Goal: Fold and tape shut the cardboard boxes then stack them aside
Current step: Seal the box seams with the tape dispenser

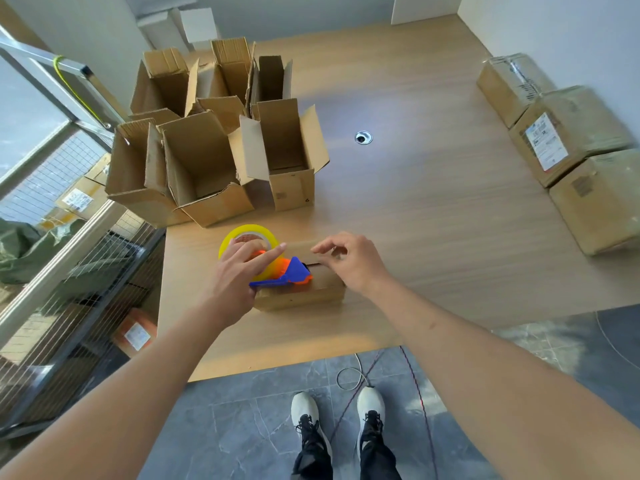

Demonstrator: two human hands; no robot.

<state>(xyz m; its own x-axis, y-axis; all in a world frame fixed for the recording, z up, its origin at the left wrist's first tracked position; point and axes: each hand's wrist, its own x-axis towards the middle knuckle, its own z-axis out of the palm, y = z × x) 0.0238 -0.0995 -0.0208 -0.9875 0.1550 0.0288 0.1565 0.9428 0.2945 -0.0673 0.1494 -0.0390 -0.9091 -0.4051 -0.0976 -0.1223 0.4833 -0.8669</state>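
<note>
1. In the head view, we see a small cardboard box (pixel 301 289) lying near the front edge of the wooden table (pixel 433 209), its top flaps folded down with a dark slit open along the seam.
2. Our left hand (pixel 235 271) grips a blue and orange tape dispenser (pixel 287 271) carrying a yellow tape roll (pixel 247 237). The forefinger is stretched out across the roll and the other fingers are wrapped round the handle. The dispenser's nose rests on the box top, at the left end of the seam.
3. Our right hand (pixel 349 261) hovers over the box's right half, its fingers loosely curled and apart, holding nothing. We cannot tell whether the fingertips touch the flap.
4. We judge the main risk to be the flaps springing up. The seam gapes, and if the right hand does not press them flat, the tape could bridge the gap crookedly or wrinkle.
5. The box looks light. A firm pull of the dispenser could drag it along the table rather than lay tape, unless the right hand pins it.
6. Should the tape run off line, it would miss the seam and leave the box unsealed.
7. The open boxes (pixel 207 150) stand crowded at the far left. The sealed boxes (pixel 568 147) sit well apart at the right, so the stacking spot is a long reach.
</note>
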